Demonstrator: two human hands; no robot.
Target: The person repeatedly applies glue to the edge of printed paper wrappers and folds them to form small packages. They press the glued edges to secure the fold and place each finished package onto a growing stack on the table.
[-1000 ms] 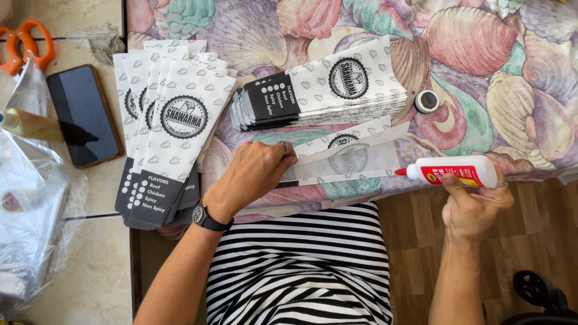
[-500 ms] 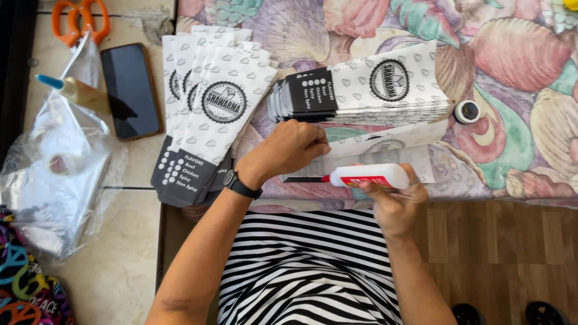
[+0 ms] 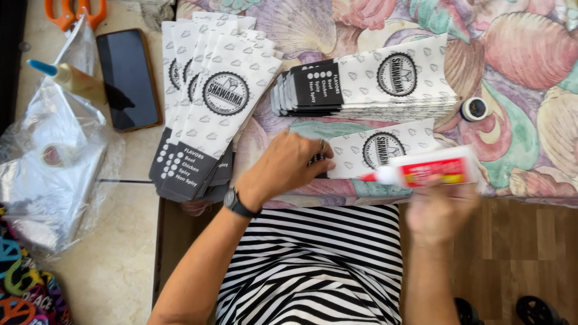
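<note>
A flat white paper sleeve with a black round emblem and grey leaf print (image 3: 385, 150) is being pinned down on the near edge of the shell-patterned pastel tablecloth (image 3: 530, 72) by the left hand (image 3: 286, 165), which is lying palm down on the sleeve's left end with fingers curled loosely and nothing gripped between them; a black wristwatch (image 3: 236, 203) is being worn on that wrist. A white glue tube with a red label (image 3: 430, 170) is being held sideways just over the sleeve's lower right part by the right hand (image 3: 439, 210), fingers wrapped closed around the tube's rear; hand and tube are motion-blurred, so whether the red nozzle is touching the paper cannot be told. Just behind the sleeve a tall stack of matching flat sleeves with black ends (image 3: 367, 84) is lying, with a small black-and-white round cap (image 3: 474, 109) beside its right end. To the left a fanned pile of the same sleeves (image 3: 211, 102) is hanging over the table edge. Further left, on the pale stone surface (image 3: 114, 265), a black smartphone (image 3: 127, 78), orange-handled scissors (image 3: 75, 11), a blue-tipped bottle (image 3: 69, 77) and a crumpled clear plastic bag (image 3: 54, 174) are being seen. A black-and-white striped garment (image 3: 313, 265) is being worn by the person.
</note>
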